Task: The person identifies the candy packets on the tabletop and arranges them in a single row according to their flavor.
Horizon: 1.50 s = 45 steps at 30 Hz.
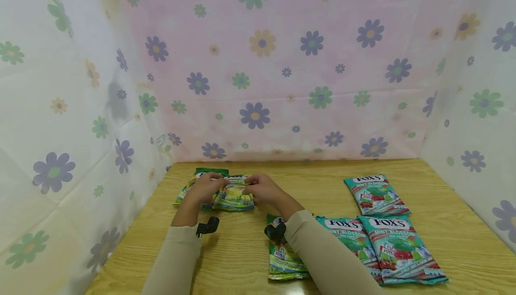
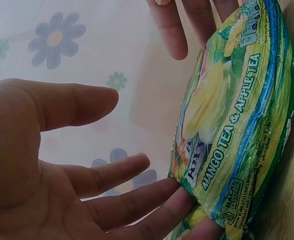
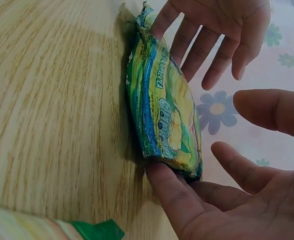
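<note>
A green and yellow candy bag (image 1: 234, 200), printed "Mango Tea & Apple Tea", lies flat between my two hands at the table's back left. My left hand (image 1: 203, 190) touches its left side with extended fingers (image 2: 152, 202), the thumb held apart. On the opposite side, my right hand (image 1: 267, 190) meets the bag's edge with its fingers (image 3: 174, 192); that thumb also stands away from the bag. Another green and yellow bag (image 1: 212, 170) lies just left of it, partly covered by my left hand.
Several teal Fox's Mint Blossom bags (image 1: 376, 195) lie at the right of the wooden table (image 1: 234, 259). One more green and yellow bag (image 1: 287, 266) sits near the front, partly under my right forearm. Flowered cloth (image 1: 282, 75) walls the back and sides.
</note>
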Motion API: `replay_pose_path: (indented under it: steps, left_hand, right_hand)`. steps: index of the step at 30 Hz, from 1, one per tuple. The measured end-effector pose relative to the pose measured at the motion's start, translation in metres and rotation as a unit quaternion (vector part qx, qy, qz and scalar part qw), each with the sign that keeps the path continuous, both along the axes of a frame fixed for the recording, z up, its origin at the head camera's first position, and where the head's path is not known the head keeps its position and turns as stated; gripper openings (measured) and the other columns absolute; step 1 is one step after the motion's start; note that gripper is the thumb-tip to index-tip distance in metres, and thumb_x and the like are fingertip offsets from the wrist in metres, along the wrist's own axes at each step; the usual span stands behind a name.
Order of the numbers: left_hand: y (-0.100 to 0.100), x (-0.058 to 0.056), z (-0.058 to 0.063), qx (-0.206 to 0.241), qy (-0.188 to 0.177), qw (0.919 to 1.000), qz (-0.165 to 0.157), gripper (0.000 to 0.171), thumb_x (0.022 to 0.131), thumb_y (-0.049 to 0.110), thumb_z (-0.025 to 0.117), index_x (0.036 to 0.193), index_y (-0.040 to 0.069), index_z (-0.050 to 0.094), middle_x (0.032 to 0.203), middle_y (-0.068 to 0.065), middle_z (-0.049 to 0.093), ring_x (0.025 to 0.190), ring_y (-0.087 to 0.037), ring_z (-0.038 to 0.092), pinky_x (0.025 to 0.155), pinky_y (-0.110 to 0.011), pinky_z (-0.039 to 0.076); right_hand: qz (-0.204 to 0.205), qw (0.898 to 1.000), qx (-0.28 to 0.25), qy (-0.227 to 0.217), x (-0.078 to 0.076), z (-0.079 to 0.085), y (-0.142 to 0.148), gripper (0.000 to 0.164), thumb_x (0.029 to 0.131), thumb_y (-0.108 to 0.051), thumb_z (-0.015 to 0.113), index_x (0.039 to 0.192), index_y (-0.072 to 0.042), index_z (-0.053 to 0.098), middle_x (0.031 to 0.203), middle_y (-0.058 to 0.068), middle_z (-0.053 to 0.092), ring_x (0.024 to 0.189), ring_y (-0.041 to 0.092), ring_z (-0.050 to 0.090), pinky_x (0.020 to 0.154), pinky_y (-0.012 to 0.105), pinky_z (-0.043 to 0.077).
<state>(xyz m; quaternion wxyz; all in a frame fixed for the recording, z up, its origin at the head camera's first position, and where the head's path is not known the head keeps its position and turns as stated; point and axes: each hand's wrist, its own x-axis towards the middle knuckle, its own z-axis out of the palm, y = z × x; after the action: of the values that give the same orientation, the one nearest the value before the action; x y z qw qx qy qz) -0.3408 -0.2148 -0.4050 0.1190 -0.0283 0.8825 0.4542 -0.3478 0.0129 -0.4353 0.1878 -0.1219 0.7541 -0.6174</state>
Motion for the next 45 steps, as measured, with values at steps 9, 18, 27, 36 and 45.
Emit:
replay_pose_path:
  steps: [9, 18, 27, 36, 45]
  left_hand:
    - [0.004, 0.0, 0.0, -0.011, 0.022, 0.9996, -0.017, 0.07, 0.103, 0.048, 0.059, 0.155, 0.003, 0.043, 0.156, -0.024, 0.045, 0.138, -0.043, 0.049, 0.104, -0.059, 0.05]
    - [0.013, -0.001, 0.001, -0.005, 0.049, 0.9984, -0.029, 0.065, 0.104, 0.045, 0.059, 0.151, 0.002, 0.048, 0.151, -0.022, 0.05, 0.133, -0.041, 0.053, 0.103, -0.057, 0.05]
    - [0.017, -0.002, -0.007, -0.019, 0.039, 0.9984, -0.037, 0.055, 0.105, 0.041, 0.058, 0.146, 0.004, 0.054, 0.144, -0.022, 0.056, 0.118, -0.035, 0.062, 0.089, -0.045, 0.055]
    - [0.018, 0.0, -0.007, -0.02, 0.042, 0.9982, -0.038, 0.057, 0.105, 0.042, 0.058, 0.147, 0.003, 0.053, 0.146, -0.022, 0.055, 0.122, -0.036, 0.06, 0.092, -0.049, 0.055]
    - [0.02, 0.0, -0.005, -0.014, 0.043, 0.9981, -0.042, 0.059, 0.104, 0.043, 0.059, 0.148, 0.005, 0.052, 0.148, -0.021, 0.054, 0.124, -0.037, 0.06, 0.097, -0.052, 0.053]
  right_hand:
    - [0.008, 1.0, 0.008, -0.014, 0.003, 0.0, 0.005, 0.059, 0.103, -0.019, 0.063, 0.157, -0.005, 0.043, 0.149, 0.016, 0.054, 0.042, 0.011, 0.028, 0.054, 0.037, 0.035]
    - [-0.03, 0.999, 0.031, 0.016, 0.005, 0.004, 0.003, 0.052, 0.102, -0.022, 0.062, 0.15, -0.008, 0.053, 0.14, 0.017, 0.061, 0.046, 0.01, 0.036, 0.06, 0.037, 0.044]
    - [-0.015, 0.998, 0.06, 0.029, 0.0, -0.002, 0.0, 0.053, 0.101, -0.022, 0.064, 0.15, -0.007, 0.054, 0.153, 0.02, 0.051, 0.056, 0.013, 0.044, 0.065, 0.036, 0.047]
    - [-0.001, 0.997, 0.071, 0.023, 0.001, -0.001, 0.0, 0.052, 0.103, -0.023, 0.062, 0.152, -0.007, 0.052, 0.157, 0.019, 0.047, 0.041, 0.01, 0.03, 0.053, 0.033, 0.04]
    - [-0.002, 0.996, 0.084, 0.037, 0.004, 0.005, 0.004, 0.052, 0.102, -0.025, 0.064, 0.151, -0.011, 0.054, 0.154, 0.013, 0.052, 0.084, 0.016, 0.062, 0.079, 0.042, 0.055]
